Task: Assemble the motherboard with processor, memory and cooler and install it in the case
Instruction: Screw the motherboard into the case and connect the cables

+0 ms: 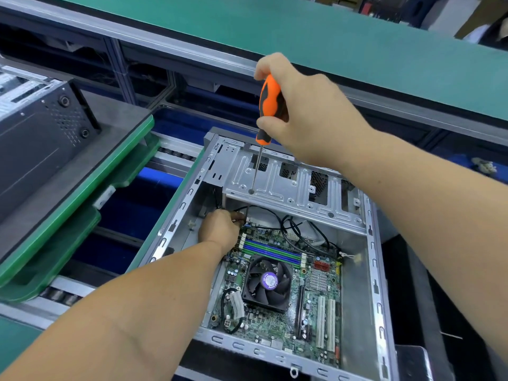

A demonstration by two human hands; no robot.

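Note:
An open metal computer case [373, 284] lies on its side with the green motherboard [277, 323] inside it. A black cooler fan [268, 281] sits on the board, beside the blue and green memory slots [275, 251]. My right hand [299, 111] grips an orange and black screwdriver [268, 108] upright; its shaft passes down through a hole in the silver drive cage [288, 185]. My left hand [220, 226] is deep in the case at the board's far left corner, fingers curled around the shaft's lower end; what the fingertips pinch is hidden.
Black cables [297, 226] loop over the board's far edge under the drive cage. A second dark case [38, 133] lies on a green pallet [82, 188] at the left, over a roller conveyor [63, 292]. A green-topped shelf [302, 45] runs across the back.

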